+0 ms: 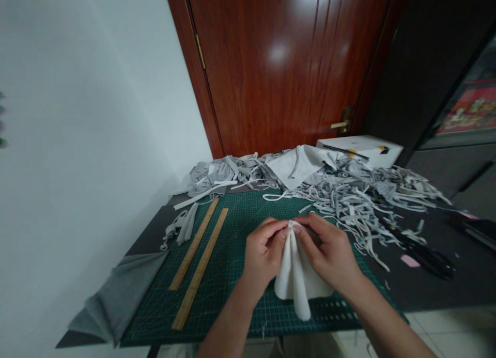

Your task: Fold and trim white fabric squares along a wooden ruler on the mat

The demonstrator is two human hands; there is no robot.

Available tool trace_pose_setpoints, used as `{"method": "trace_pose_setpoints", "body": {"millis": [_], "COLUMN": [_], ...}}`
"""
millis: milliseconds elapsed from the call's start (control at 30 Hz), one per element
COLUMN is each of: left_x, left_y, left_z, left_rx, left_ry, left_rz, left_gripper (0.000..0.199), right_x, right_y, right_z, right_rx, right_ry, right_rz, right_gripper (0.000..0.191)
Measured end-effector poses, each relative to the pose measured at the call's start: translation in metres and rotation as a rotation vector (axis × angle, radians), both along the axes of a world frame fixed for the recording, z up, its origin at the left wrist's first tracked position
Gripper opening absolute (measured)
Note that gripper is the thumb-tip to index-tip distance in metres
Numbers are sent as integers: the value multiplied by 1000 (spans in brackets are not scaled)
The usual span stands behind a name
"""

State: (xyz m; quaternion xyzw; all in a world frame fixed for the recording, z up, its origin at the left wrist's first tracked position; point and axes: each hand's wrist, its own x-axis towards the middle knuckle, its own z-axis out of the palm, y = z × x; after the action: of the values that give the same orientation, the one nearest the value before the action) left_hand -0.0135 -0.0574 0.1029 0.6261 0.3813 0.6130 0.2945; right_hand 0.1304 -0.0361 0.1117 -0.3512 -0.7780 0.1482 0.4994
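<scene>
Both my hands meet over the green cutting mat point(228, 280) and pinch a piece of white fabric point(294, 275) at its gathered top. My left hand point(265, 247) grips the left side of the gather between thumb and forefinger. From the right, my right hand point(327, 247) pinches the same spot, its thumb close to the left one. Below the fingers the fabric hangs in folds that spread toward the mat's front edge. The exact point where the fingertips meet is small and partly covered.
Two wooden rulers point(199, 270) lie left of my hands, near folded grey fabric point(120, 291). Heaped fabric strips point(360, 192) cover the back and right. Black-handled scissors point(430, 257) and a pink piece point(409, 261) lie right. A white box point(377, 151) stands before a wooden door point(279, 74).
</scene>
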Motion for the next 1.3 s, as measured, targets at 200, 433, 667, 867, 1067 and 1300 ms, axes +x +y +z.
{"method": "trace_pose_setpoints", "body": {"millis": [200, 433, 667, 867, 1067, 1300], "left_x": [-7, -10, -1, 7, -9, -11], "left_y": [6, 19, 26, 25, 26, 21], "left_z": [-4, -9, -15, -24, -28, -26], "left_rx": [-171, -408, -340, -214, -204, -378], "left_ry": [-212, -285, -101, -233, -14, -389], "left_rz": [-254, -363, -201, -171, -194, -434], "left_gripper": [21, 24, 12, 26, 16, 26], "right_x": [-3, -7, -11, -11, -8, -8], "right_y": [10, 23, 32, 36, 37, 35], "right_z": [2, -3, -6, -3, -1, 5], "right_rx": [108, 178, 311, 290, 259, 265], "right_ry": [-78, -188, -217, -146, -130, -122], "right_rz": [-9, 9, -91, -134, -142, -113], "right_gripper": [17, 17, 20, 20, 19, 17]}}
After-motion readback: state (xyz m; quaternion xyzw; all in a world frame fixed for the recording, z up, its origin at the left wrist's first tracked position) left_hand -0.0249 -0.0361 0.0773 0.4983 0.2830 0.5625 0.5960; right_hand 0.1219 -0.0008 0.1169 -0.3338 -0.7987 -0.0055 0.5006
